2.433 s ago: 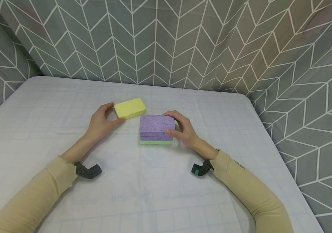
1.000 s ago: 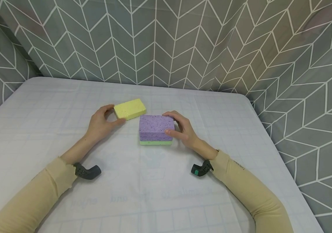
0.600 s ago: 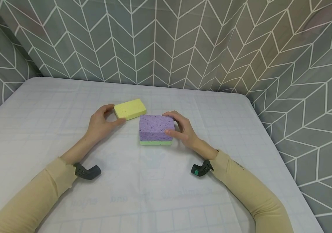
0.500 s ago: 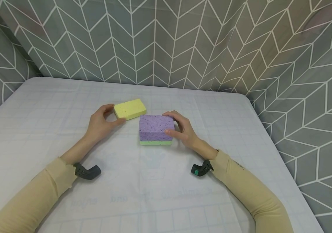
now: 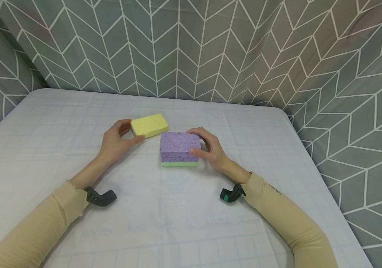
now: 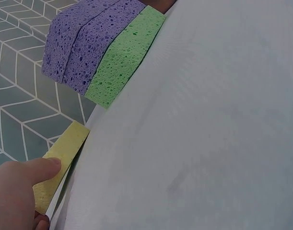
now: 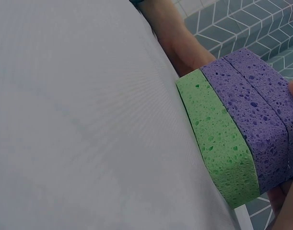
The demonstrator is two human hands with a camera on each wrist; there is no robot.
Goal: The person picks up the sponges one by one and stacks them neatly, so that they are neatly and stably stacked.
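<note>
In the head view my left hand (image 5: 115,141) pinches the left end of a yellow sponge (image 5: 149,125), thumb on its near side and fingers behind. The left wrist view has the thumb (image 6: 48,168) pressed along that sponge's edge. Just right of it and closer to me is a stack: two purple sponges (image 5: 180,142) on top of a green sponge (image 5: 179,164). My right hand (image 5: 213,149) grips the right end of the purple sponges, thumb at the front, fingers over the back edge. The right wrist view shows the green sponge (image 7: 218,139) lying against the tablecloth.
A white cloth (image 5: 164,208) with faint printed lines and letters covers the table. Grey curtains (image 5: 164,48) with a white zigzag pattern hang behind and at both sides. Dark wrist devices (image 5: 101,197) stick out from both tan sleeves.
</note>
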